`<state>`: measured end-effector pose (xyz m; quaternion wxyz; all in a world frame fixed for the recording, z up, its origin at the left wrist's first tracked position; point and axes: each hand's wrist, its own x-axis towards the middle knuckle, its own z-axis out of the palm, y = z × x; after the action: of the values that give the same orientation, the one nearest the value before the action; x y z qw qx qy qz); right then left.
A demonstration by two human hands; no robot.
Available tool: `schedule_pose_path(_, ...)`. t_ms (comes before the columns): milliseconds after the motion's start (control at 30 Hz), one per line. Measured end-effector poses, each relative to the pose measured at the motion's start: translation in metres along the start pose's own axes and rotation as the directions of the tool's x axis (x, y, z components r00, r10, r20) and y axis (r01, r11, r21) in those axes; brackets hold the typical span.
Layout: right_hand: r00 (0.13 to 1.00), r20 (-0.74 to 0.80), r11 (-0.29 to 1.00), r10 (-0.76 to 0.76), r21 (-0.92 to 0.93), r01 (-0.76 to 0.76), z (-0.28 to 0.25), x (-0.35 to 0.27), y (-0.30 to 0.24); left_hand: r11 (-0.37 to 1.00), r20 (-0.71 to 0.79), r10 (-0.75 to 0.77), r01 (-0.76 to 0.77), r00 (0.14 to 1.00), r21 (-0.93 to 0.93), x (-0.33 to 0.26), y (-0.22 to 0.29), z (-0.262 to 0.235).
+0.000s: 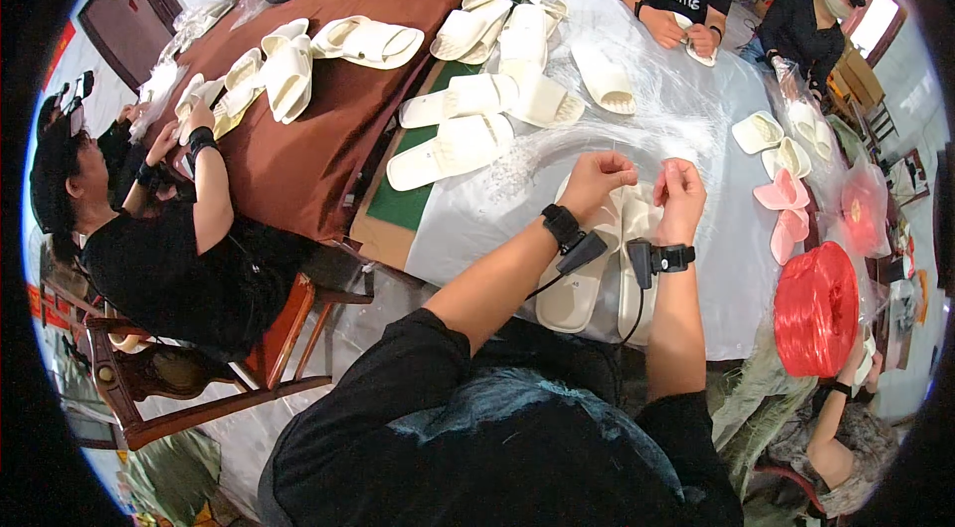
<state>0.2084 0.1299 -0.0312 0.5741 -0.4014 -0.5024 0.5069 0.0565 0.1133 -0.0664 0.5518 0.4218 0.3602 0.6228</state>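
A pair of cream slippers lies on the grey-white tabletop (pixel 438 234) right in front of me: a left slipper (pixel 569 293) and a right slipper (pixel 634 313), toes pointing away. Over their toe ends, my left hand (pixel 597 184) is closed, thumb and fingertips pinched together. My right hand (pixel 680 191) pinches in the same way, a short gap to its right. Whatever sits between the fingertips, if anything, is too small to make out. Both wrists wear black straps with small dark devices that hide part of the slippers.
More cream slippers (pixel 453 154) are heaped at far left, one slipper (pixel 603 80) beyond my hands. Pink slippers (pixel 789 234) and a red twine roll (pixel 816 308) lie on the right. Co-workers handle slippers at a brown-covered table (pixel 328 144) and across from me.
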Motion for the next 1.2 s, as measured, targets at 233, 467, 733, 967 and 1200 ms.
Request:
schedule_pose_path(233,0.998,-0.008,0.983,-0.059,-0.175,0.056,0.012,-0.021,0.025,0.998,-0.052,-0.001,0.004,0.999,0.064,-0.005,0.004,0.003)
schedule_pose_path(467,0.995,0.056,0.975,-0.088,-0.200,0.097,0.004,-0.024,0.029,0.995,-0.098,-0.019,0.029,0.995,0.100,-0.008,0.004,0.005)
schedule_pose_path(733,0.996,0.056,0.944,-0.073,-0.317,0.087,0.003,-0.023,0.028,0.987,-0.110,-0.033,0.050,0.993,0.154,-0.004,-0.001,0.006)
schedule_pose_path(967,0.994,0.046,0.904,-0.097,-0.415,0.108,0.007,-0.025,0.023,0.962,-0.115,0.023,0.010,0.993,0.275,-0.006,-0.001,0.005)
schedule_pose_path(1200,0.993,0.044,0.878,-0.113,-0.463,0.121,0.007,-0.024,0.027,0.954,-0.134,0.024,0.017,0.991,0.298,-0.007,0.000,0.007)
